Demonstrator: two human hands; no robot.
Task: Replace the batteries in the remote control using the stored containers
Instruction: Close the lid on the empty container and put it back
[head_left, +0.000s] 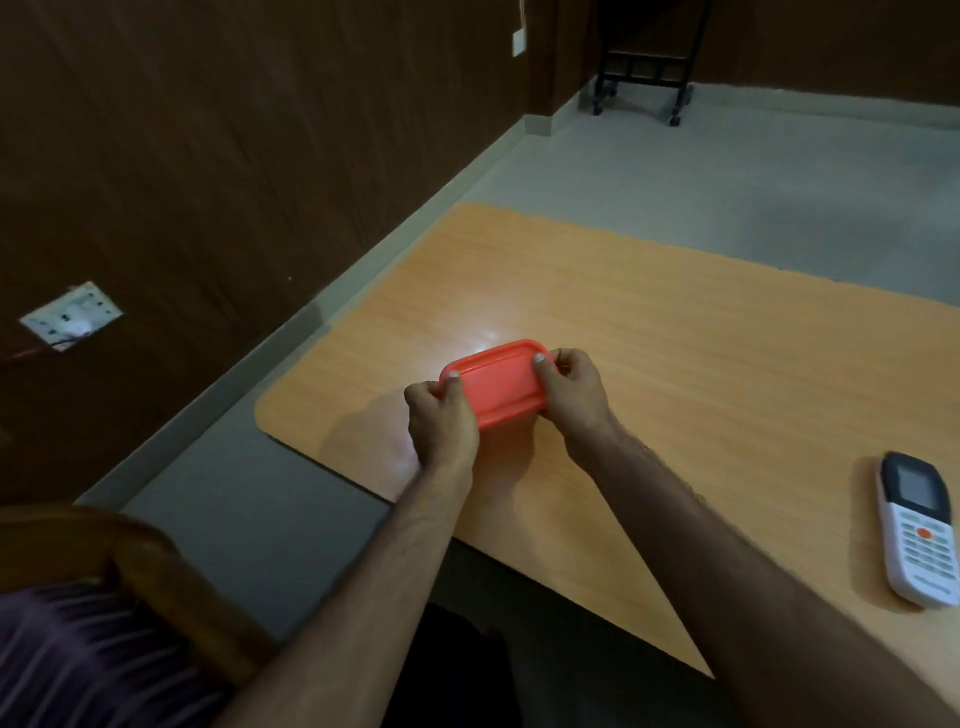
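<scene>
My left hand (441, 421) and right hand (569, 395) grip the orange rectangular plastic container (496, 383) on the wooden table (675, 364), apparently unopened; next, pry its lid. White remote control (917, 527) waits right.

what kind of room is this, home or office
Hard to say; probably a plain indoor room, office or home. A wood-grain table stands beside dark panelled walls with a socket plate, on a pale tiled floor.

Both bare arms reach forward, left hand (441, 415) and right hand (569, 392) curled in a grip.
</scene>
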